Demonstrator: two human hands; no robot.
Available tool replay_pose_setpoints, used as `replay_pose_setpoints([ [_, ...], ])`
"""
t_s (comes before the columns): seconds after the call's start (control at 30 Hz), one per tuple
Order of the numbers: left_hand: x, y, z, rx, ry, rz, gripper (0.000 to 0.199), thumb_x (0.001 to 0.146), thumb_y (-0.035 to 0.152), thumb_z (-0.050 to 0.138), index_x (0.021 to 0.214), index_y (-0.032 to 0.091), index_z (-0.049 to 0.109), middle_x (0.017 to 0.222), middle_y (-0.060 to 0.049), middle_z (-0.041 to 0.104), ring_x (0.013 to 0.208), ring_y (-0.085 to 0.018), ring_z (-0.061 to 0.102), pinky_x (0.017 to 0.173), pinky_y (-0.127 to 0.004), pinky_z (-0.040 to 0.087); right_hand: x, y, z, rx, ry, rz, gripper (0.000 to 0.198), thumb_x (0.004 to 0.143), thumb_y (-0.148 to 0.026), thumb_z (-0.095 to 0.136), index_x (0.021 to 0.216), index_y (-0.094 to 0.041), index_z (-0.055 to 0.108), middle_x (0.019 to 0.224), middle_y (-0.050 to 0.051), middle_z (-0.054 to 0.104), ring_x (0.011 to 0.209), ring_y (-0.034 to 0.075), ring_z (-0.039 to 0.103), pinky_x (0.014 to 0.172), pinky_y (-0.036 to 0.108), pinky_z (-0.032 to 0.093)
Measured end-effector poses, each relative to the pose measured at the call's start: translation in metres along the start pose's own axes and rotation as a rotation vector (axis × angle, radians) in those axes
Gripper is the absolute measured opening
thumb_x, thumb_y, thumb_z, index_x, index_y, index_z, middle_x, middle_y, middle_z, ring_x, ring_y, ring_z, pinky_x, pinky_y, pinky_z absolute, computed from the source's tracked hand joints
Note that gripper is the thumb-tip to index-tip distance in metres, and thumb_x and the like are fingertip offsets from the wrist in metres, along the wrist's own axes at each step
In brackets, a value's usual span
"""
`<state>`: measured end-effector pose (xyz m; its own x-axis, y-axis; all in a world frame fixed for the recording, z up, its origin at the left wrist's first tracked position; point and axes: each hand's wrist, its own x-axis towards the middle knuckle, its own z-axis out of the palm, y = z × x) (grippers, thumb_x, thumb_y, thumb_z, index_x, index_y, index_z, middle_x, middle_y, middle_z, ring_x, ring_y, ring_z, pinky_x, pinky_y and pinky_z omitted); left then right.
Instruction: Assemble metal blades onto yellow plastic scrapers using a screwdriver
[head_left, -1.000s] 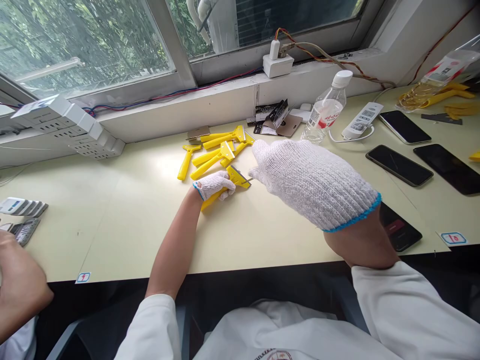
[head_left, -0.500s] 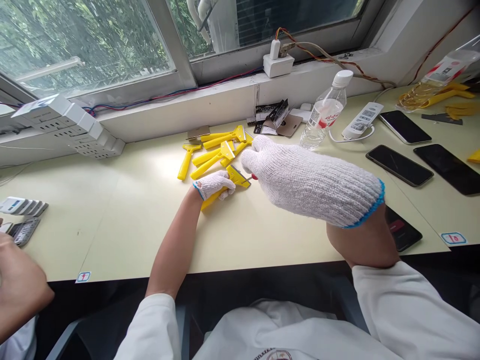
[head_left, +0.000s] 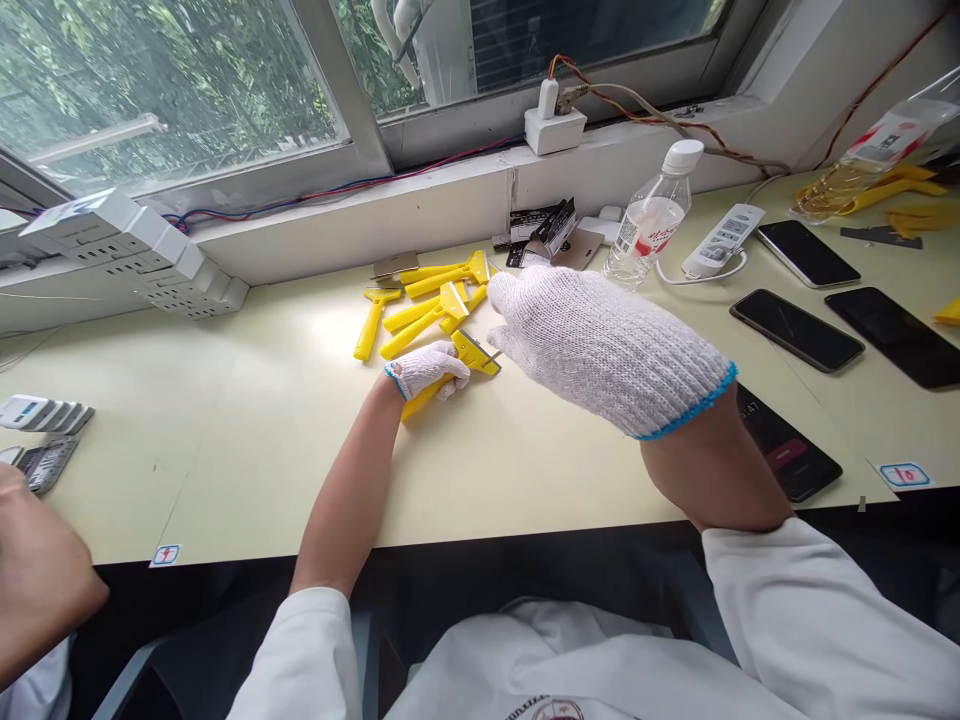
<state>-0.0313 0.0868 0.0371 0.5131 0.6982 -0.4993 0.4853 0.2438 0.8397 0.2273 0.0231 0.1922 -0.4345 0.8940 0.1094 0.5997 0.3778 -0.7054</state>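
Rolling just now, my right hand (head_left: 574, 330) clasps a thin driver (head_left: 493, 356), probably turning it; my left hand (head_left: 431, 370) grips 1 yellow scraper (head_left: 470, 350), well behind the table's (head_left: 517, 485) front edge.

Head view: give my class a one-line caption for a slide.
The gloved left hand grips a yellow scraper while the gloved right hand holds a thin shaft up to it.

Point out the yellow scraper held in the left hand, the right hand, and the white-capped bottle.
Held scraper (head_left: 470, 351): head view, on its yellow head.
Right hand (head_left: 574, 325): head view, back of the glove.
White-capped bottle (head_left: 646, 228): head view, on its label.
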Motion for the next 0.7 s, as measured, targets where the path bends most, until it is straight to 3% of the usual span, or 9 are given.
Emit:
replay_pose_setpoints([
  [0.1, 0.004, -0.004, -0.001, -0.005, 0.009, 0.008, 0.020, 0.078, 0.027, 0.075, 0.064, 0.019, 0.064, 0.060, -0.006, 0.062, 0.054, -0.016, 0.057, 0.055, -0.030, 0.047, -0.006, -0.004, -0.002, -0.155, -0.023, -0.089, 0.056, 0.094, -0.026, 0.035, 0.046, 0.002, 0.033, 0.145, 0.009, 0.070, 0.130, 0.015, 0.067, 0.056, 0.004, -0.002],
  [0.2, 0.006, -0.007, 0.000, -0.014, 0.021, 0.011, 0.019, 0.076, 0.027, 0.076, 0.065, 0.019, 0.064, 0.060, -0.007, 0.061, 0.054, -0.016, 0.057, 0.054, -0.029, 0.046, -0.015, -0.006, -0.005, -0.262, -0.057, -0.145, 0.062, 0.094, -0.031, 0.054, 0.047, 0.008, 0.048, 0.151, 0.015, 0.067, 0.121, 0.017, 0.073, 0.052, 0.004, 0.003],
  [0.3, 0.004, -0.006, 0.001, -0.048, 0.022, 0.015, 0.020, 0.075, 0.027, 0.077, 0.064, 0.020, 0.062, 0.061, -0.006, 0.059, 0.055, -0.015, 0.056, 0.054, -0.029, 0.046, -0.019, -0.005, -0.007, -0.331, -0.098, -0.183, 0.059, 0.099, -0.028, 0.051, 0.054, 0.009, 0.059, 0.152, 0.013, 0.067, 0.115, 0.011, 0.075, 0.050, 0.002, 0.004],
  [0.5, 0.002, -0.006, 0.000, -0.038, 0.026, 0.029, 0.021, 0.080, 0.026, 0.074, 0.064, 0.018, 0.063, 0.064, -0.006, 0.060, 0.057, -0.014, 0.058, 0.058, -0.029, 0.046, -0.017, -0.002, -0.007, -0.505, -0.162, -0.307, 0.073, 0.110, -0.028, 0.032, 0.047, 0.001, 0.057, 0.138, 0.005, 0.077, 0.122, 0.006, 0.072, 0.051, 0.000, 0.007],
  [0.7, 0.005, -0.007, -0.002, -0.009, 0.029, 0.021, 0.018, 0.079, 0.023, 0.071, 0.064, 0.017, 0.064, 0.062, -0.006, 0.061, 0.057, -0.015, 0.059, 0.059, -0.029, 0.047, -0.018, 0.004, -0.006, -0.552, -0.102, -0.275, 0.078, 0.109, -0.039, 0.037, 0.054, 0.009, 0.063, 0.134, 0.015, 0.075, 0.108, 0.012, 0.077, 0.050, 0.005, 0.009],
])
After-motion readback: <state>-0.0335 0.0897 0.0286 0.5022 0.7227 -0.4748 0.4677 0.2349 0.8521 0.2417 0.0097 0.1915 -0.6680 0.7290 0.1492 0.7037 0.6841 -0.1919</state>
